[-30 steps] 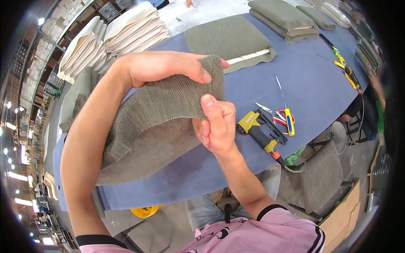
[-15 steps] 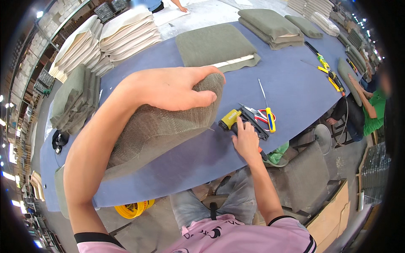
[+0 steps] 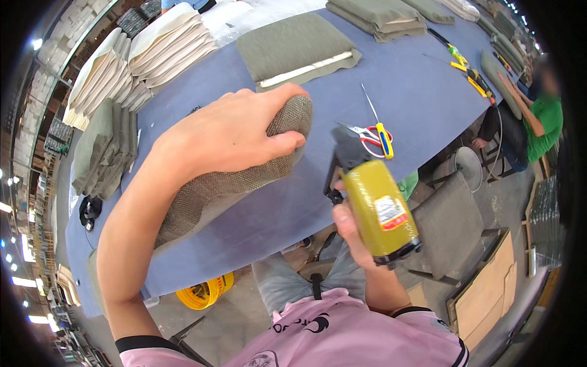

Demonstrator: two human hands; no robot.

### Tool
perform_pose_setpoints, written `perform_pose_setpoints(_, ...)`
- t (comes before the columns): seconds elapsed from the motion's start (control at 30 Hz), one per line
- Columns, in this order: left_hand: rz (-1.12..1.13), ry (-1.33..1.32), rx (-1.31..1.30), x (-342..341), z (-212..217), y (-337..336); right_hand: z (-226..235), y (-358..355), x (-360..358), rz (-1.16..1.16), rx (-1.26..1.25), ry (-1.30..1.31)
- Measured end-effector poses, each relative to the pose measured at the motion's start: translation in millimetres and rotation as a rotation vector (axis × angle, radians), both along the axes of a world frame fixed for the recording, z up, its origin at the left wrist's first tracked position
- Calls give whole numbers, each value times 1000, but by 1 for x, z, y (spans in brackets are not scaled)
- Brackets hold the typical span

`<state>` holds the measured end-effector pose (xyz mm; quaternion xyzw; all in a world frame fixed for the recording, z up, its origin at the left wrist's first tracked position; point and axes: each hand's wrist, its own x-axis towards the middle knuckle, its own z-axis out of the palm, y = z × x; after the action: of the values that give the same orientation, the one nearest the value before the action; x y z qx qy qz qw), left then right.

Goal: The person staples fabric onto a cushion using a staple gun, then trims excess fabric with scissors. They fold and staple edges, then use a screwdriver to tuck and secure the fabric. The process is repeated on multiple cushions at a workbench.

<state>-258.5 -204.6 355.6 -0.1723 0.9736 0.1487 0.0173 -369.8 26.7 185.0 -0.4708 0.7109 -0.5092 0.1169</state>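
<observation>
My left hand (image 3: 226,131) is closed over the upper edge of a grey-green fabric-covered cushion (image 3: 211,199), thumb on the near face. The cushion stands tilted above the blue table, its underside mesh-like. In my right hand (image 3: 353,235) is a yellow and black staple gun (image 3: 376,208), lifted off the table with its black nose pointing away from me; part of my fingers is hidden behind it. Beyond the gun lie red-handled scissors (image 3: 370,137) and a yellow-and-blue screwdriver (image 3: 383,139).
A flat green-grey cushion (image 3: 293,46) lies across the blue table (image 3: 244,238), with folded ones (image 3: 376,18) farther right. Cream sheets (image 3: 168,46) and green covers (image 3: 105,144) are stacked at left. A person in green (image 3: 544,125) works at right. A yellow bucket (image 3: 205,292) stands below.
My right hand has picked the staple gun up off the table and brought it nearer to me. The left hand with the cushion has shifted slightly left in view.
</observation>
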Motion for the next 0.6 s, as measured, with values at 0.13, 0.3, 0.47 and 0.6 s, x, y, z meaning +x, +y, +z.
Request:
perform_pose_setpoints(0.13,-43,27,2,-3,-4,0,12,-21,4,79,-310,-213)
perform_pose_setpoints(0.3,-65,45,-2,-5,-5,3,2,-29,4,147,-349,-160)
perform_pose_setpoints(0.47,-91,39,-46,-6,-6,5,9,-27,-3,176,-322,-56)
perform_pose_setpoints(0.6,-145,113,-49,0,-16,12,12,-20,-16,245,-335,108)
